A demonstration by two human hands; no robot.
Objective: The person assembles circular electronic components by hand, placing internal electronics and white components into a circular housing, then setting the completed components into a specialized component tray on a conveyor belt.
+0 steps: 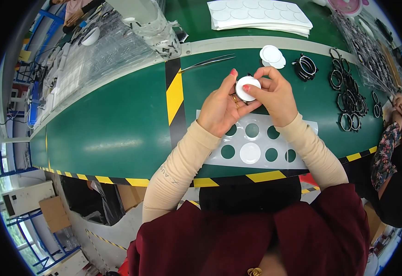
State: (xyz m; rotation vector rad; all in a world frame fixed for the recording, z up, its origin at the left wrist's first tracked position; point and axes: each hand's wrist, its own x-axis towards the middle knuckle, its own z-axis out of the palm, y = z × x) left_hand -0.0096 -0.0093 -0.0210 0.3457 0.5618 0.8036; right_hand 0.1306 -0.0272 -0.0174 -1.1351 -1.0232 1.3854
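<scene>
Above the green table, my left hand (223, 102) cradles a black ring (248, 102) from below, its thumb and fingers closed about the rim. A round white disc (247, 86) covers the ring's face. My right hand (277, 94) grips the same piece from the other side, its thumb pressed on the disc. Under my wrists lies a pale backing sheet (215, 158) with several round holes and one white disc (250, 153) still on it. A few loose white discs (272, 56) overlap just beyond my right hand. Some black rings (305, 67) sit stacked to their right.
Metal tweezers (208, 63) lie at the back left by the striped tape. A stack of white disc sheets (260, 17) rests beyond the pale rail. More black rings (348, 94) spread on the right, near another person's hand (400, 105). A plastic-wrapped post (152, 30) stands at the back.
</scene>
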